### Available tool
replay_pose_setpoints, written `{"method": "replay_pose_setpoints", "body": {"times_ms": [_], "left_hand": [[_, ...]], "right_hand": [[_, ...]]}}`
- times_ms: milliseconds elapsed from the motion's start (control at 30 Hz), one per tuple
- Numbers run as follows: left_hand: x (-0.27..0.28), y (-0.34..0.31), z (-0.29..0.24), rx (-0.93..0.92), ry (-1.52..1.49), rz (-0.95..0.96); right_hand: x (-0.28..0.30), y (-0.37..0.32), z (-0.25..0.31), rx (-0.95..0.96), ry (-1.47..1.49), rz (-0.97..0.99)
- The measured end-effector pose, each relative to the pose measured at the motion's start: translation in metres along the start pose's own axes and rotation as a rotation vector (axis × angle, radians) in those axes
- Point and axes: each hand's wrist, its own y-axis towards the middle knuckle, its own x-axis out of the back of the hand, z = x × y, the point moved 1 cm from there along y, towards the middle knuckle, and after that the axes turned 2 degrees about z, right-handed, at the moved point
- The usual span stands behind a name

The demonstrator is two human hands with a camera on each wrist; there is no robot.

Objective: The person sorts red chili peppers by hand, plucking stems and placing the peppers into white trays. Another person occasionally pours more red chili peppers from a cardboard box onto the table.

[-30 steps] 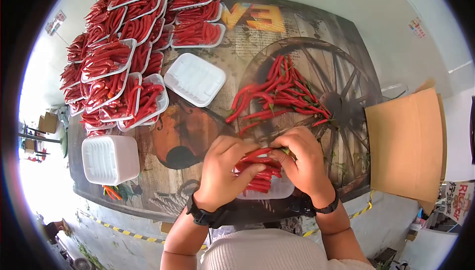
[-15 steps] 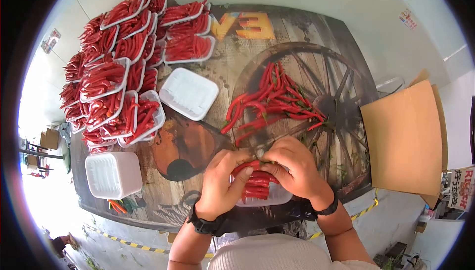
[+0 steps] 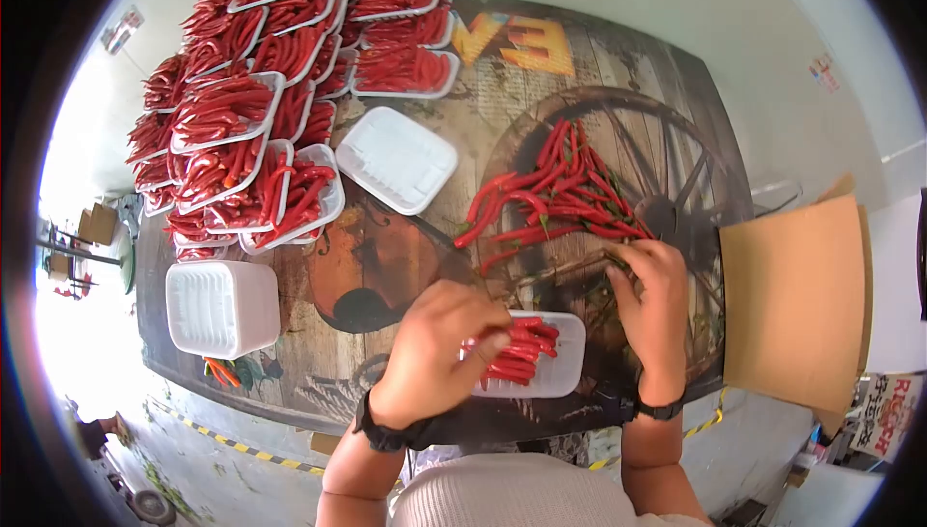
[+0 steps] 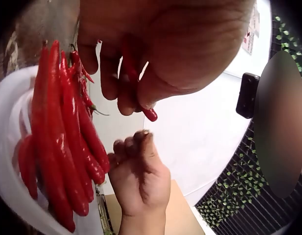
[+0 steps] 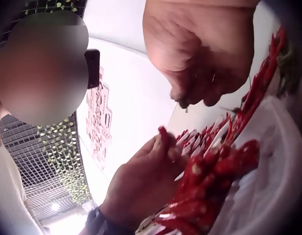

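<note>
My left hand (image 3: pixel 439 348) hovers over the left end of a white tray (image 3: pixel 570 358) and pinches a red chili pepper (image 4: pixel 150 113) between thumb and fingers. Several stemless red chili peppers (image 4: pixel 62 161) lie side by side in that tray. To the right, apart from the tray, my right hand (image 3: pixel 657 305) has its fingers curled, with a small dark green pepper stem (image 5: pixel 182 104) at the thumb and fingertips. Just beyond this hand is a loose pile of red chili peppers with stems (image 3: pixel 570 184).
Filled trays of peppers (image 3: pixel 227 112) are stacked at the back left. An empty white tray (image 3: pixel 398 160) lies beside them, with a stack of nested trays (image 3: pixel 222 310) nearer. A cardboard box (image 3: pixel 797 300) stands at the table's right edge. Orange pepper pieces (image 3: pixel 222 372) lie front left.
Both hands were together at a pepper over the tray. They have parted: the right hand moved right and away from the tray, while the left keeps the pepper.
</note>
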Motion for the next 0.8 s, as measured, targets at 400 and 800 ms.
{"method": "replay_pose_setpoints", "body": {"times_ms": [400, 800], "left_hand": [[-0.016, -0.011, -0.009, -0.061, 0.175, 0.276], [-0.003, -0.004, 0.002, 0.154, 0.024, -0.099]], "right_hand": [[-0.064, 0.044, 0.038, 0.361, -0.059, 0.47], [-0.051, 0.04, 0.026, 0.323, -0.073, 0.51]]}}
